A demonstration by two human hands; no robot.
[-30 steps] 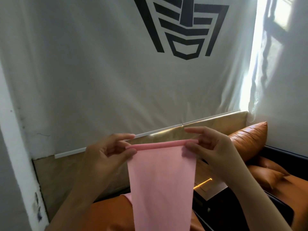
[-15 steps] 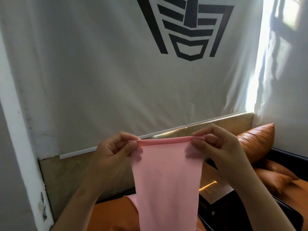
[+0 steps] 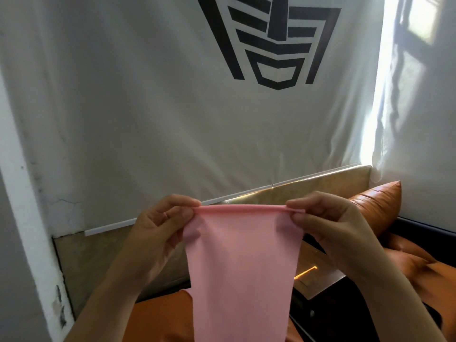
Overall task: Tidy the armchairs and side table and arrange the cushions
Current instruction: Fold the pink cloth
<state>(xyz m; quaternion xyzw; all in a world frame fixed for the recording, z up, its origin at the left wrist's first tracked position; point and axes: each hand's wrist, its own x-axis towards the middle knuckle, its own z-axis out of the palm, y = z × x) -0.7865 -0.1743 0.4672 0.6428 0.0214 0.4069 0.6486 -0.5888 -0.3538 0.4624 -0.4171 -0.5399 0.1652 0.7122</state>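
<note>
Pinching the pink cloth (image 3: 243,255) by its rolled top edge, one end each, the left hand (image 3: 158,233) and right hand (image 3: 328,225) hold it stretched, hanging over an orange seat (image 3: 160,314), left of an orange cushion (image 3: 377,201).

Orange leather armchair (image 3: 419,267) on the right, a matching cushion (image 3: 377,201) propped at its back, glossy counter (image 3: 320,277) just beside it.
</note>
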